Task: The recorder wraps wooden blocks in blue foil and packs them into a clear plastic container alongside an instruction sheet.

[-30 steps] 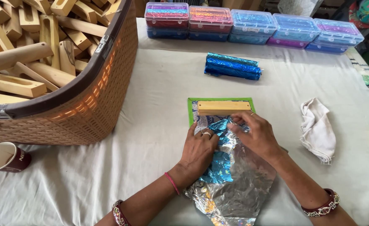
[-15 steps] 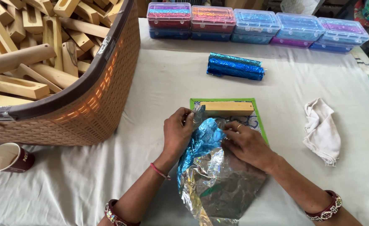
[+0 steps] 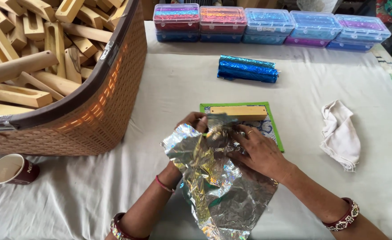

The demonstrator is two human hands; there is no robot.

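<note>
Views: one, head-worn.
Facing: steeply down and forward over the cloth-covered table [image 3: 116, 195].
Nearness: close above both forearms at the near edge.
Reach: woven basket [image 3: 93, 115] left, plastic boxes [image 3: 271, 22] far.

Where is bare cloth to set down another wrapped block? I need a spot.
Free: between the blue foil roll and the white rag, and between the basket and the green mat. Crowded: around both hands and the foil sheet.

A desk [image 3: 93, 209] draped in wrinkled pale grey cloth fills nearly the whole view. Soft, even light falls across it. Beyond its far edge lies only dim, indistinct clutter.
</note>
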